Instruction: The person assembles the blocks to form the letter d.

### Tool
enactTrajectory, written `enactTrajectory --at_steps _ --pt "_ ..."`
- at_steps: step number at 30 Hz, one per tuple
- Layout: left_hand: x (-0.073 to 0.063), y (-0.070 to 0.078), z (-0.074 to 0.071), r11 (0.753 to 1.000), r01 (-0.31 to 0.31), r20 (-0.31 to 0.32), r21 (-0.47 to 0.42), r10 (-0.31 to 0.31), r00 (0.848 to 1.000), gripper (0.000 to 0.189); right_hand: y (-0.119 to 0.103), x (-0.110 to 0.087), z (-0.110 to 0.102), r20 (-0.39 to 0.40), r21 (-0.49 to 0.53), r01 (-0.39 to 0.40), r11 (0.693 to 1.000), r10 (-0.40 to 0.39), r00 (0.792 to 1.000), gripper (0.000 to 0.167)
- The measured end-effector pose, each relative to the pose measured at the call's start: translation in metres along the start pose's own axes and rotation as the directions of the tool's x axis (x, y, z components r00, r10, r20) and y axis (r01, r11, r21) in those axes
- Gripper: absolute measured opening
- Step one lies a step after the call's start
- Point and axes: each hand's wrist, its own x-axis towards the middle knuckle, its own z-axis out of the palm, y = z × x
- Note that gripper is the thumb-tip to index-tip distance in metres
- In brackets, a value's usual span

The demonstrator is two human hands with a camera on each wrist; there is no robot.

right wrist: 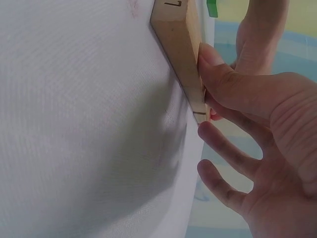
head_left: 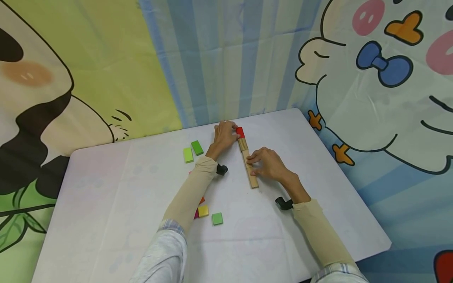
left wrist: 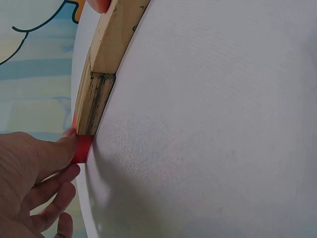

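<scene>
A narrow row of blocks runs away from me on the white table: a long plain wooden block (head_left: 251, 179) at the near end, shorter wooden pieces (head_left: 243, 144) beyond it, and a red block (head_left: 240, 132) at the far end. My left hand (head_left: 224, 135) pinches the red block at its left side and far end with thumb and index finger. Over the plain block, my right hand (head_left: 270, 163) rests thumb and index fingertips, spaced along its length; the other fingers (right wrist: 218, 141) stand off it. In the left wrist view, dark marks streak the shorter wooden piece (left wrist: 94, 101).
Two green blocks (head_left: 192, 151) lie left of my left hand. Nearer me are a yellow block (head_left: 203, 211) and a pale green block (head_left: 217, 218); my left sleeve (head_left: 189, 196) partly covers orange and magenta ones. A printed cloth (head_left: 219, 59) hangs behind the table's far edge.
</scene>
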Motion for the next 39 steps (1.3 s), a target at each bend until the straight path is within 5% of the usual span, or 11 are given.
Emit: enactTrajectory --at_steps 24,30,39 --pt "-0.01 -0.013 -0.019 1.0 -0.005 0.021 0.013 0.005 1.0 0.044 -0.003 0.0 -0.002 0.002 0.006 0.022 1.0 -0.022 1.0 0.046" --pt "-0.031 -0.034 -0.055 0.998 0.009 0.002 0.07 -0.01 1.0 0.044 -0.004 0.0 0.0 0.004 0.032 0.011 0.999 -0.011 1.0 0.045" --pt "-0.085 -0.075 -0.102 0.969 0.045 0.022 0.245 -0.053 0.998 0.063 -0.002 -0.005 -0.001 -0.009 0.06 0.017 0.998 -0.017 1.0 0.045"
